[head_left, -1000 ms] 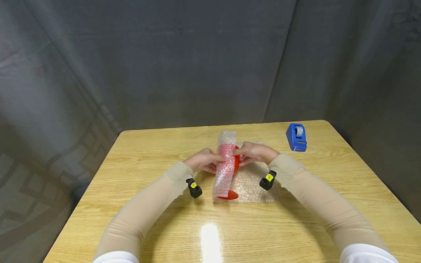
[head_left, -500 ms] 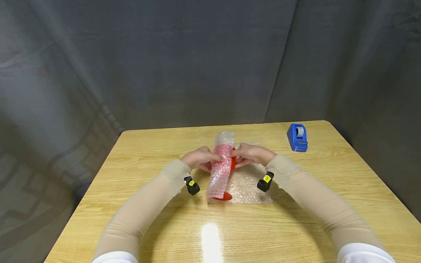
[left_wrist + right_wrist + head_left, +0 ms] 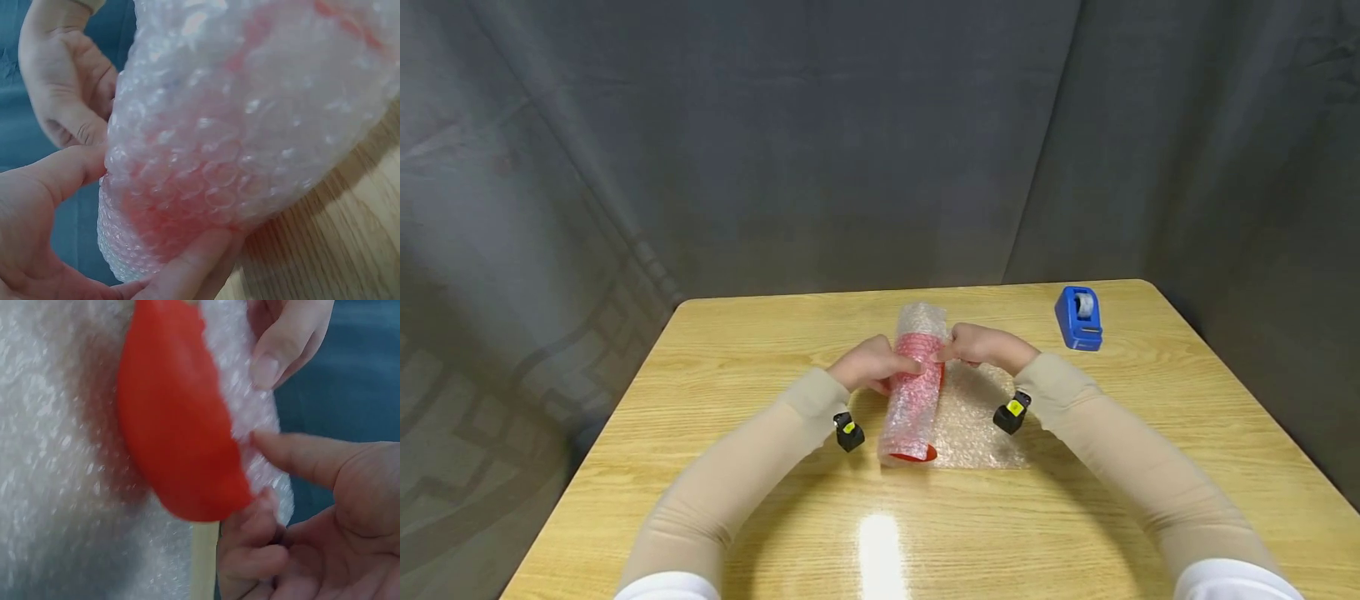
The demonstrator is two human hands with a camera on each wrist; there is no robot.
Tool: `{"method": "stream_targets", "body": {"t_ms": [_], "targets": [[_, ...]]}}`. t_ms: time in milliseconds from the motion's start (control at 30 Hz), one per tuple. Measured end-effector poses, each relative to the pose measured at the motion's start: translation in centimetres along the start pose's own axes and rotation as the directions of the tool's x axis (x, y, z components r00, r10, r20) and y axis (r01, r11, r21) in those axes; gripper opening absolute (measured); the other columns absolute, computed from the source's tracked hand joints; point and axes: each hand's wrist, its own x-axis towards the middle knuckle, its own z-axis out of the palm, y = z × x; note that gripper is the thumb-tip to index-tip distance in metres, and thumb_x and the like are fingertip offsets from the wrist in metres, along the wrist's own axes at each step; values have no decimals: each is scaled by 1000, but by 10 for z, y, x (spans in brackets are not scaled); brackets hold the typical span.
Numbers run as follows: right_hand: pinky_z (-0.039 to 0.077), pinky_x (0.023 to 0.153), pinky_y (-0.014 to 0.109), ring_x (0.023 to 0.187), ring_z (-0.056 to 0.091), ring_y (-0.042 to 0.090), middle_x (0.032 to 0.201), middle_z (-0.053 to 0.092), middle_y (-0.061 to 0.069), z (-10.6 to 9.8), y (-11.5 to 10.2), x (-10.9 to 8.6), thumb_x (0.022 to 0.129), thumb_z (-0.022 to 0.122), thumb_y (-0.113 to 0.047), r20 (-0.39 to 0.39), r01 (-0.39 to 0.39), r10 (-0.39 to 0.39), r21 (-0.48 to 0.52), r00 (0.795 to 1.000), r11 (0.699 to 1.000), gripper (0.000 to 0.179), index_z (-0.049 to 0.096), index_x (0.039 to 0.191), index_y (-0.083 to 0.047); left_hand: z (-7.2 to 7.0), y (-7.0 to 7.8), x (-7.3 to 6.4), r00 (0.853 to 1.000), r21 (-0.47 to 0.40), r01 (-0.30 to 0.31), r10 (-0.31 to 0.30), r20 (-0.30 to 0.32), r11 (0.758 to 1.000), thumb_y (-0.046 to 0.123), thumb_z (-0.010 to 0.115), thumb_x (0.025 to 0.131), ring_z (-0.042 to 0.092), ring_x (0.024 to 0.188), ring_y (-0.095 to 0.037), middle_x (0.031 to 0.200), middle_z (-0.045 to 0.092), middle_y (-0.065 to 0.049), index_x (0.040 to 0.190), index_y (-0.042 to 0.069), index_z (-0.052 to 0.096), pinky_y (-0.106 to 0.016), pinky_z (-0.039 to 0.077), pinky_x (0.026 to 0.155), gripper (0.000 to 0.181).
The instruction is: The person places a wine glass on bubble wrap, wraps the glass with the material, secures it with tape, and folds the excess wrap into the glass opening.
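"Red! What is that red thing?"

"I can't tell its name. It's smooth and curved, and it lies in the bubble wrap."

"All covered up?"

"No. Seen from the right wrist, a big piece sticks out past the edge of the wrap. Seen from the head, a bit of red peeks out at the near end too."

"What does the left hand do?"

"It holds the rolled-up wrap from the left side. Its thumb is on top and its fingers go round the side."

"And the right hand?"

"That one is across from it. It pinches the edge of the wrap, with its fingers bent close by the red thing."

"Where is all this?"

"Near the middle of the wooden table. A flat part of the wrap lies out to the right."

"I see blue!"

"That's a tape dispenser, at the back on the right, well apart from the hands. A dark grey curtain hangs behind."
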Motion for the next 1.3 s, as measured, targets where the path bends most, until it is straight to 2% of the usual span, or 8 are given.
{"method": "stream_targets", "body": {"t_ms": [100,233,433,633,800,967,1133,1300], "targets": [[26,47,19,45,30,5,48,36,-6,0,-4,0,90,57,-7,24,29,-30,27,999,999,37,42,57,-11,2,2,0,1000,24,-14,14,-13,1000,22,75,80,65,74,-22,96,59,-14,103,-5,52,-35,60,66,42],[40,49,16,49,44,5,55,48,-1,2,-7,1,90,51,2,51,-10,2,159,999,987,26,50,65,-3,3,3,2,1000,45,-24,24,-17,999,22,74,82,66,79,-24,99,59,-16,107,-8,52,-35,60,67,45],[57,64,19,58,56,10,67,49,4,6,-7,2,91,42,4,86,-65,39,326,996,943,22,45,71,-3,3,3,2,1000,27,-27,27,0,999,21,73,83,66,82,-25,102,60,-17,111,-8,51,-33,60,65,46],[60,70,34,60,57,11,66,51,2,8,-4,1,99,42,-18,71,-107,92,256,993,961,28,46,74,-6,4,3,2,1000,28,-29,29,5,999,20,73,83,67,79,-24,99,61,-16,110,-8,51,-33,60,65,45],[59,78,43,62,56,12,67,51,2,9,-2,-1,99,44,-23,58,-93,83,212,995,973,26,44,80,-6,5,2,2,1000,34,-27,27,1,999,20,73,83,67,77,-23,97,62,-16,108,-8,52,-32,60,64,43],[60,76,42,72,57,16,80,50,6,9,-3,-2,100,45,-25,41,-101,95,191,995,976,24,44,97,-2,5,2,2,1000,49,-23,23,-1,999,23,74,84,67,78,-23,98,62,-15,109,-7,51,-35,60,68,45],[59,78,41,91,62,29,104,52,15,10,-3,0,102,42,-27,68,-111,101,182,993,977,40,37,124,6,4,1,1,1000,51,-23,23,2,998,23,73,84,66,80,-23,100,60,-15,110,-6,51,-37,60,71,45],[59,79,35,89,61,25,110,54,19,13,0,3,104,36,-23,125,-91,61,257,990,962,46,27,138,7,3,0,1,999,28,-29,29,13,999,21,73,85,66,82,-23,101,60,-15,112,-6,50,-34,60,67,45]]}}
